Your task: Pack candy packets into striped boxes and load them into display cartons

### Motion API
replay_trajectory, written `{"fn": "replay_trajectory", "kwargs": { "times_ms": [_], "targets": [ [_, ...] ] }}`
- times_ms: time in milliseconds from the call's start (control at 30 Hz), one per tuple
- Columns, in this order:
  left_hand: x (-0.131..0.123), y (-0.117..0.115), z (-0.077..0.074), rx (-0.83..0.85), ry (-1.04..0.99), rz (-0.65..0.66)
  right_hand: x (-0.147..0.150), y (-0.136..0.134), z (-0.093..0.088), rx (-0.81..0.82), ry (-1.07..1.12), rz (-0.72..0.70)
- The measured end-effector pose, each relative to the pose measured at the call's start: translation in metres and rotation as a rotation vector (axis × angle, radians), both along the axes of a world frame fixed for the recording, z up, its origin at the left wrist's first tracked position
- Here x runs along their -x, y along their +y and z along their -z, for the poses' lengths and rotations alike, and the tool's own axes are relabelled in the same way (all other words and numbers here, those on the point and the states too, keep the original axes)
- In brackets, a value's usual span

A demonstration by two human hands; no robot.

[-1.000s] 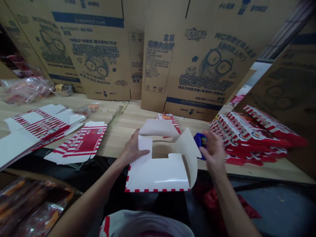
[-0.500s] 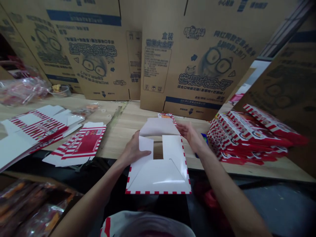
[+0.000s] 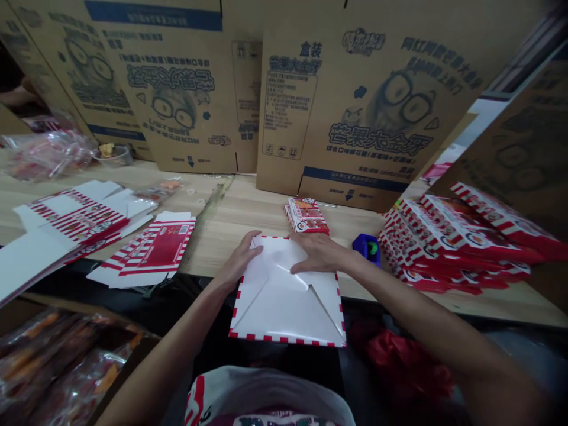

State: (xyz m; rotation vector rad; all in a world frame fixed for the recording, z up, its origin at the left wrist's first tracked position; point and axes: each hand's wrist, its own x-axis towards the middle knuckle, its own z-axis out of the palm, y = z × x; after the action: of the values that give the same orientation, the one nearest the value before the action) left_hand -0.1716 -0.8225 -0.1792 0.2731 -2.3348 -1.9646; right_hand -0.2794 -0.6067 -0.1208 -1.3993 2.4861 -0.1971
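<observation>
A white cardboard box [image 3: 284, 310] with red-and-white checked edges lies over the table's front edge, its plain folded flaps facing up. At its far left corner, my left hand [image 3: 242, 257] is closed on the edge, thumb on top and the other fingers partly hidden. My right hand [image 3: 317, 251] rests across the far right part of the flaps, thumb spread apart from the fingers, touching the white surface. Just beyond the box lies a small red-and-white printed box [image 3: 306, 216]. A blue tape dispenser [image 3: 367, 247] stands to the right of my right hand.
Striped finished boxes [image 3: 444, 236] are stacked at the right. Flat striped cartons [image 3: 160, 248] and white-backed blanks [image 3: 80, 216] lie at the left. Large brown cartons [image 3: 355, 100] wall the back. Bagged goods [image 3: 57, 367] fill an open carton below left; an open white bag [image 3: 266, 384] sits nearest me.
The raised far flap has folded down and the central gap is covered. My right hand has moved left from the box's side onto its flaps. My left hand still holds the left edge.
</observation>
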Motion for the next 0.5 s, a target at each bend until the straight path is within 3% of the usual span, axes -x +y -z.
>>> {"fn": "replay_trajectory", "kwargs": {
  "times_ms": [133,300,500],
  "targets": [
    [0.001,0.008,0.001,0.14,0.038,-0.001,0.0,-0.002,0.009,-0.029,0.084,-0.013],
    [0.002,0.006,0.001,0.181,0.06,-0.01,-0.001,-0.002,0.011,0.017,0.119,-0.025],
    [0.0,0.004,0.004,0.163,0.074,-0.006,0.007,-0.002,0.005,0.051,-0.235,0.017]
  ]
}}
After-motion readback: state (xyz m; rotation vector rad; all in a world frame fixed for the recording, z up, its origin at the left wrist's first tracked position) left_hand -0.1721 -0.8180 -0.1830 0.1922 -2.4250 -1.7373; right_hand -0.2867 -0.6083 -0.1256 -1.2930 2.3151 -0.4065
